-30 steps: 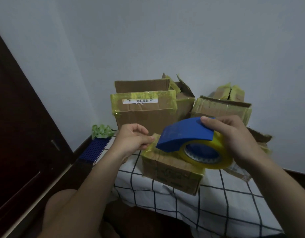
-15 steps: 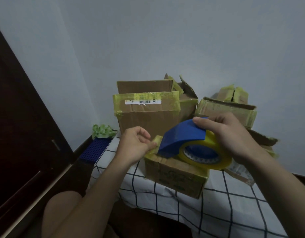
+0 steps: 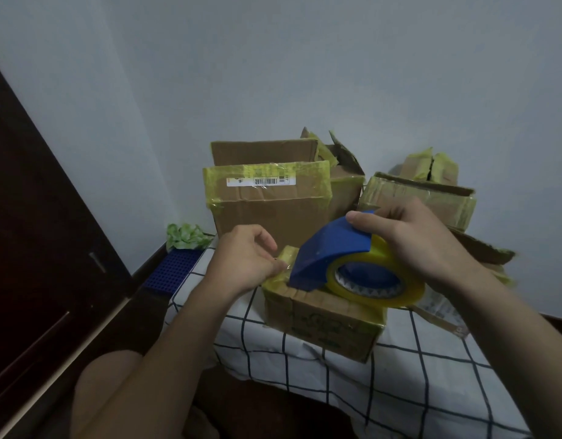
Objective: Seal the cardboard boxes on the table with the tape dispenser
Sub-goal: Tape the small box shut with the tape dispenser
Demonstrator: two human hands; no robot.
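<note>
A small cardboard box (image 3: 327,324) with yellowish tape on its edges sits at the near edge of the table (image 3: 400,375). On its top rests a blue tape dispenser (image 3: 330,248) holding a yellow tape roll (image 3: 381,277). My right hand (image 3: 412,239) grips the dispenser over its blue cover and the roll. My left hand (image 3: 244,258) is at the box's left top corner, its fingertips pinching the tape end (image 3: 286,264) by the dispenser's nose.
A tall box with a barcode label (image 3: 267,201) stands behind, more taped boxes (image 3: 418,198) at the back right, flattened cardboard (image 3: 475,248) to the right. A blue grid tray (image 3: 172,270) and green leaves (image 3: 184,236) lie left; a dark door (image 3: 36,232) flanks the table.
The dispenser has come down a little onto the small box and my left hand's fingertips have closed in at its nose. The view has shifted slightly.
</note>
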